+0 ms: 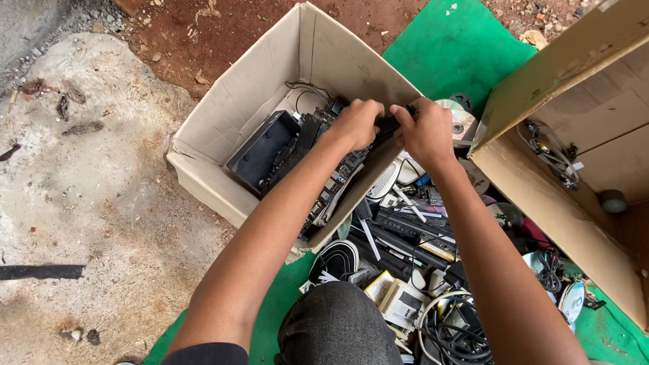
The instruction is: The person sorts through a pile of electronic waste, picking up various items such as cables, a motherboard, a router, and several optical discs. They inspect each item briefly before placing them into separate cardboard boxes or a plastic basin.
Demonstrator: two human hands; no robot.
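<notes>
My left hand (356,123) and my right hand (424,132) both grip a long black electronic part (387,126) at the right rim of an open cardboard box (223,122). The part hangs over a dark circuit board (324,169) that stands on edge inside the box. A black rectangular tray-like casing (263,150) leans in the box to the left of the board. Thin cables (307,90) lie against the box's back wall.
A heap of black devices, cables and small gadgets (433,270) lies on a green mat (460,47) before my knee. Shiny discs (463,122) sit behind my right hand. A second cardboard box (574,155) with a cable bundle stands at right. Concrete and red dirt lie at left.
</notes>
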